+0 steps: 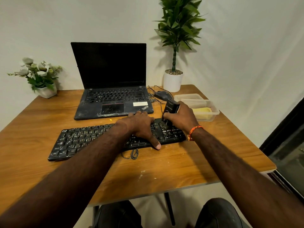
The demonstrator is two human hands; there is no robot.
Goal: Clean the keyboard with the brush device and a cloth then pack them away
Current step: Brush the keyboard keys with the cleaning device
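A black keyboard (92, 139) lies slanted across the middle of the wooden table (172, 165), dusted with pale specks. My left hand (141, 125) lies flat over its right half, thumb on the front edge and fingers stretched to the far edge. My right hand (182, 116) grips the black brush device (170, 109) upright, its lower end down on the keys at the keyboard's right end. A yellow cloth (202, 112) sits inside a clear plastic box (213, 111) at the right of the table.
An open black laptop (111, 89) stands behind the keyboard, with a mouse (162, 94) and cables to its right. A clear lid (189, 96) lies behind the box. A tall potted plant (173, 79) and a small flower pot (44, 89) stand at the back corners. Crumbs dot the table front.
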